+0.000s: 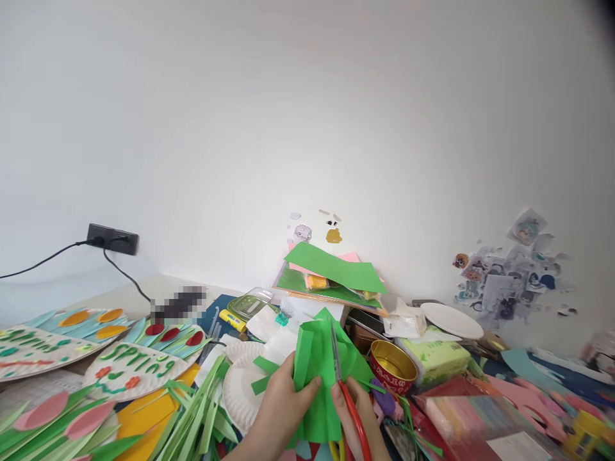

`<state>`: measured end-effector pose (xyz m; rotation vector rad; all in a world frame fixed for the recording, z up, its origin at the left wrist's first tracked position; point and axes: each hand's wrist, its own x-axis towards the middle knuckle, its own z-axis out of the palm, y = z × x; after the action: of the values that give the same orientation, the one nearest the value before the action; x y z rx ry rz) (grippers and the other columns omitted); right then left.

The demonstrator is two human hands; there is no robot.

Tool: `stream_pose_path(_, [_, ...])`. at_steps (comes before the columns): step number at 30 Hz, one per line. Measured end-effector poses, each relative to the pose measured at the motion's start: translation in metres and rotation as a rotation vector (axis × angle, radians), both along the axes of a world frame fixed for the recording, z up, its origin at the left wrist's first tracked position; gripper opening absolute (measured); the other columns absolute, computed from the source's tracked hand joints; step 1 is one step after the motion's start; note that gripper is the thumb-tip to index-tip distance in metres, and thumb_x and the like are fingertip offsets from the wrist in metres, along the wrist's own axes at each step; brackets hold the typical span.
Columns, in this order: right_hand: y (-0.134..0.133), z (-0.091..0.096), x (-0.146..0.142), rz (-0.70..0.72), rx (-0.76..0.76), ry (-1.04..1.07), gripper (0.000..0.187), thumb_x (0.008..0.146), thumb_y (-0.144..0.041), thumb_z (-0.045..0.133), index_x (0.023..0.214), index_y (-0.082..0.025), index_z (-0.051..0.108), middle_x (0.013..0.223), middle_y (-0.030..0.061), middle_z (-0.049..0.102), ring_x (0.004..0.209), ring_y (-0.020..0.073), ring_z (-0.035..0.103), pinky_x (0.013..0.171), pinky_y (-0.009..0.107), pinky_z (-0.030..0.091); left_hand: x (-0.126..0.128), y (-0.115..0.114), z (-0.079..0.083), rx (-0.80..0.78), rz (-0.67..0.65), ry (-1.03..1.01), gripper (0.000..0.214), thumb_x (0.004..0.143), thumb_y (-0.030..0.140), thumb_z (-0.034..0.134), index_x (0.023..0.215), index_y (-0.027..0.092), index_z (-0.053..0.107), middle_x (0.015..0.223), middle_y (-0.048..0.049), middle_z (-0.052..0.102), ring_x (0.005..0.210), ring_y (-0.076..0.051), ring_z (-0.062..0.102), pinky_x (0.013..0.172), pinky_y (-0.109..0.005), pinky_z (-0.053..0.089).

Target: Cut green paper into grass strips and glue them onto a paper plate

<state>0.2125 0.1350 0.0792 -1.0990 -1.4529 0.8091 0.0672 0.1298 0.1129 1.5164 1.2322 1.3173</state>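
Observation:
My left hand (pixel 288 400) pinches a folded sheet of green paper (pixel 314 358) near the bottom centre of the head view. In my right hand (pixel 362 403) is a pair of scissors (pixel 353 410) with red handles, its metal blades pointing up and lying against the paper. How far the blades are apart is hard to make out. Just left of my left hand, a white paper plate (pixel 235 390) carries green paper scraps. A red and gold tin (pixel 393 368) stands to the right of the scissors.
Decorated "Spring" plates (pixel 139 368) and paper tulips (pixel 89 419) cover the left side. Green paper strips (pixel 202 397) lie nearby. Behind are a yellow glue stick (pixel 232 320) and stacked coloured paper (pixel 336 269). A tissue pack (pixel 435 358) and a packet of coloured clay-like blocks (pixel 475 416) sit right.

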Motion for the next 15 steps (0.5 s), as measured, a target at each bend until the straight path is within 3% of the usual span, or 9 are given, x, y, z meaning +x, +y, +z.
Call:
stream_pose_path(9, [-0.0015, 0.0041, 0.0017, -0.008, 0.020, -0.019, 0.042, 0.071, -0.062, 0.057, 0.065, -0.020, 0.056, 0.061, 0.0010, 0.051, 0.059, 0.0184, 0.048, 0.057, 0.028, 0.039, 0.0028, -0.0013, -0.0006, -0.006, 0.009, 0.005, 0.034, 0.067, 0.030, 0.056, 0.098, 0.019, 0.059, 0.101, -0.0058, 0.069, 0.093, -0.026, 0.063, 0.077, -0.030, 0.050])
stream_pose_path(15, [-0.0043, 0.0088, -0.0016, 0.011, 0.042, -0.004, 0.045, 0.070, -0.061, 0.059, 0.060, -0.018, 0.054, 0.054, -0.0035, 0.044, 0.051, 0.0121, 0.043, 0.049, 0.023, 0.036, 0.0014, 0.0044, -0.0064, -0.120, -0.007, -0.111, 0.028, 0.068, 0.031, 0.055, 0.092, 0.017, 0.058, 0.090, -0.0070, 0.071, 0.083, -0.026, 0.066, 0.069, -0.032, 0.052])
